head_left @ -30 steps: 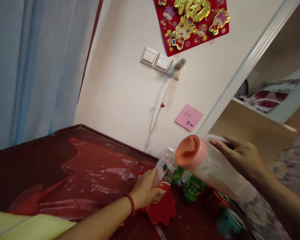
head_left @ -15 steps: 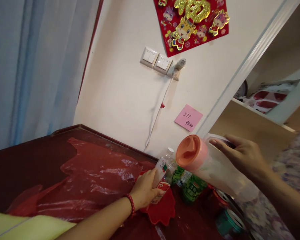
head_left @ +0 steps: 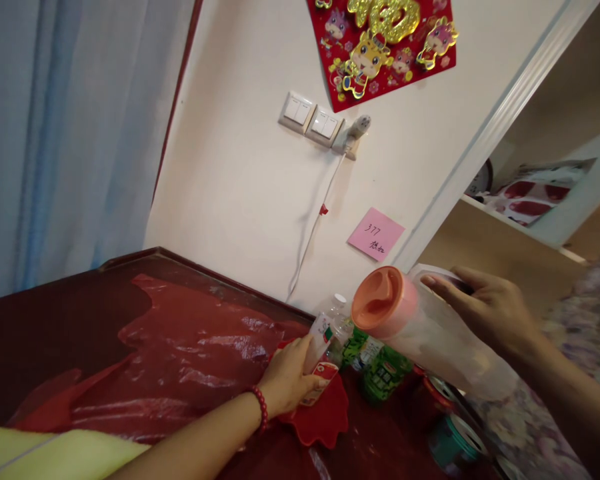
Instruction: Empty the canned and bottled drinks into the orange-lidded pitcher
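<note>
My right hand [head_left: 490, 307] is closed round the handle of a frosted pitcher [head_left: 450, 347] with an orange lid [head_left: 380, 300]. The pitcher is tilted, lid end to the left, above several cans. My left hand [head_left: 287, 377], with a red bead bracelet at the wrist, is wrapped round a small carton with a red and white label [head_left: 321, 380]. Under that hand lies a red scalloped dish [head_left: 323, 417]. A clear bottle with a white cap [head_left: 339, 303] stands just behind the carton.
Green packages [head_left: 386, 373], a red can [head_left: 436, 395] and a teal can [head_left: 457, 440] stand under the pitcher. Red plastic film [head_left: 195, 360] covers part of the dark table [head_left: 25, 333]. A white cord [head_left: 307, 250] hangs down the wall behind.
The whole view has shifted very slightly. Both hands keep their holds, and the pitcher stays tilted in the same way.
</note>
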Available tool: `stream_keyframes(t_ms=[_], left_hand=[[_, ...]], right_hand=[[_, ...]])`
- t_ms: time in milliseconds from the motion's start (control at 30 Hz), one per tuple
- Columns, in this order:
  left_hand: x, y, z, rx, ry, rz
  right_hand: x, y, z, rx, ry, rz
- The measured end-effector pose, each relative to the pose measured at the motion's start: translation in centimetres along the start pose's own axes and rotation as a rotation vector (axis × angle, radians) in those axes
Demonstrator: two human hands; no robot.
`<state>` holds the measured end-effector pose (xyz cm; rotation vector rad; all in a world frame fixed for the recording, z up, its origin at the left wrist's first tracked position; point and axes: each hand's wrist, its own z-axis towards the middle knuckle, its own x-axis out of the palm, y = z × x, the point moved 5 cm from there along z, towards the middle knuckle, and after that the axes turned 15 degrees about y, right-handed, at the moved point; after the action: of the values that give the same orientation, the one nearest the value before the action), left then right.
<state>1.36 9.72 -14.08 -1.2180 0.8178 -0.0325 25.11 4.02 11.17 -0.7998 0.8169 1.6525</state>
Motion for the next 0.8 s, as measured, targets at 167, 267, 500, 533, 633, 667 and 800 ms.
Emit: stream_keyframes(t_ms=[167, 267, 500, 533, 633, 667, 800], left_hand=[[-0.12, -0.09, -0.07, -0.011, 0.005, 0.026], [-0.15, -0.17, -0.06, -0.018, 0.016, 0.032], [-0.16, -0.28, -0.02, -0.037, 0.027, 0.047], [-0.14, -0.28, -0.01, -0.041, 0.033, 0.054], [-0.16, -0.35, -0.01, -0.039, 0.039, 0.064], [-0.18, -0.38, -0.01, -0.034, 0.035, 0.061], [-0.20, -0.39, -0.04, -0.022, 0.016, 0.050]], right_hand=[[-0.23, 0.14, -0.08, 0.016, -0.011, 0.001], [-0.18, -0.08, -0.12, 0.019, -0.012, 0.003], [-0.12, -0.18, -0.09, 0.026, -0.002, 0.004], [-0.12, -0.07, -0.10, 0.023, 0.002, 0.005], [-0.12, 0.24, -0.15, 0.015, 0.016, 0.008], [-0.14, 0.31, -0.18, 0.014, 0.020, 0.008], [-0.26, 0.42, -0.25, 0.010, 0.027, 0.003]])
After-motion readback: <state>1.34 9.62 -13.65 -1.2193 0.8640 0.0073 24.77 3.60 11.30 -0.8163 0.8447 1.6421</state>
